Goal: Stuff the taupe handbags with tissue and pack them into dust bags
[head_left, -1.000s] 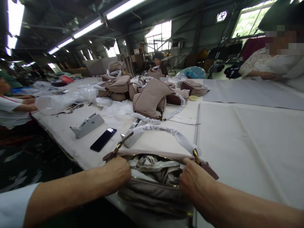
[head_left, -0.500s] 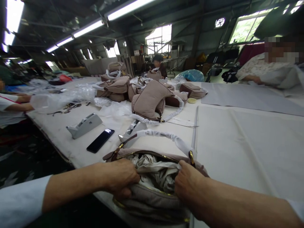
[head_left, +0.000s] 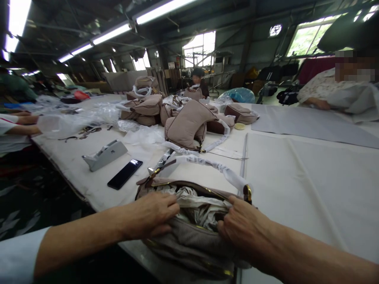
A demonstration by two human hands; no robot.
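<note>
A taupe handbag [head_left: 189, 240] lies open at the near edge of the table, stuffed with crumpled grey-white paper [head_left: 197, 207]. Its handle [head_left: 213, 167] is wrapped in white paper and arches above the opening. My left hand [head_left: 151, 215] lies on the bag's left side, fingers pressed into the paper at the opening. My right hand [head_left: 241, 227] grips the bag's right rim by the gold ring, fingers curled.
A black phone [head_left: 124, 173], a grey tape dispenser [head_left: 105, 154] and a heap of similar bags [head_left: 186, 122] lie farther back. Plastic wrap [head_left: 74, 122] lies at the left. White sheets [head_left: 310, 169] cover the right. Other people sit at the left, right and far end.
My left hand moved from the bag's left rim onto the paper stuffing. My right hand shifted a little. The bag's opening tilted and its handle swung up to the right.
</note>
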